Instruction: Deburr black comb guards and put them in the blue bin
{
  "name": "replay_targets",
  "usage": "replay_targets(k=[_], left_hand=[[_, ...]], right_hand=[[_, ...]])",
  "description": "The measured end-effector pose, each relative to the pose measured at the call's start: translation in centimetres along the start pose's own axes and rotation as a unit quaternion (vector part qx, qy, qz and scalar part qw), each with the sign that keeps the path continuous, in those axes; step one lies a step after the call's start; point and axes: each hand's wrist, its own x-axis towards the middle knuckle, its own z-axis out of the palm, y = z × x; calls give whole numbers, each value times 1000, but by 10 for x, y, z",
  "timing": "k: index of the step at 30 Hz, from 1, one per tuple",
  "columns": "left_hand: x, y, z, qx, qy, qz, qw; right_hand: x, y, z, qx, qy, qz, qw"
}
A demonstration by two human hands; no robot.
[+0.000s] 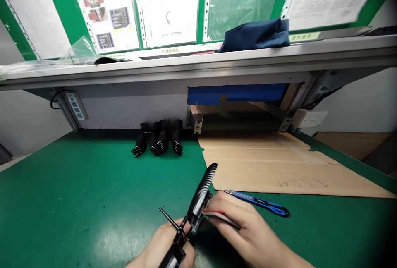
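My left hand (163, 241) is closed around a black plastic moulded piece (201, 195) with comb-like ribs. A thin sprue rod crosses its middle, and a second similar section extends down toward the bottom edge. My right hand (245, 224) pinches a thin flat strip (220, 215), pale with a red edge, whose kind I cannot make out. The strip's tip lies against or very close to the side of the ribbed piece. Just beyond my right hand, a blue utility knife (263, 203) rests on the green table, its blade end partly by my knuckles.
Several black comb-like mouldings (159, 135) sit at the back of the green table (77, 189). A cardboard sheet (263, 164) covers the right rear, leading into an opening under the shelf (186, 67). Dark blue cloth (256, 35) lies on that shelf. A power strip (76, 105) is mounted at left.
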Motion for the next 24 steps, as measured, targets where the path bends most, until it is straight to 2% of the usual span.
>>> replay_targets(k=[2,4,5,7,8,11,15,18,19,22,24], left_hand=[[0,-1,2,1,30,29,999],[1,0,4,1,18,16,1000],[0,0,6,-1,10,14,1000],[-1,2,8,-7,1,20,1000],[-1,3,9,-7,3,27,1000],[-3,7,12,3,5,37,999],[-4,7,11,-2,1,44,999],[-1,3,7,3,-5,31,1000],[-1,2,7,14,-6,27,1000],[-5,9,12,57,14,41,997],[-16,24,23,112,59,90,988]], right_hand=[[0,0,-4,0,28,6,1000],[1,1,-6,-12,60,9,998],[1,2,-6,-17,47,3,999],[1,3,-6,-15,-17,-22,999],[1,3,-6,-14,-26,-29,999],[2,2,-7,-23,29,-20,999],[0,0,-8,-3,-9,-21,1000],[-1,-2,-8,-5,39,-3,999],[-1,-4,-9,-6,34,-2,999],[-1,-6,-19,-21,-80,10,997],[-2,-5,-31,-81,-122,46,988]])
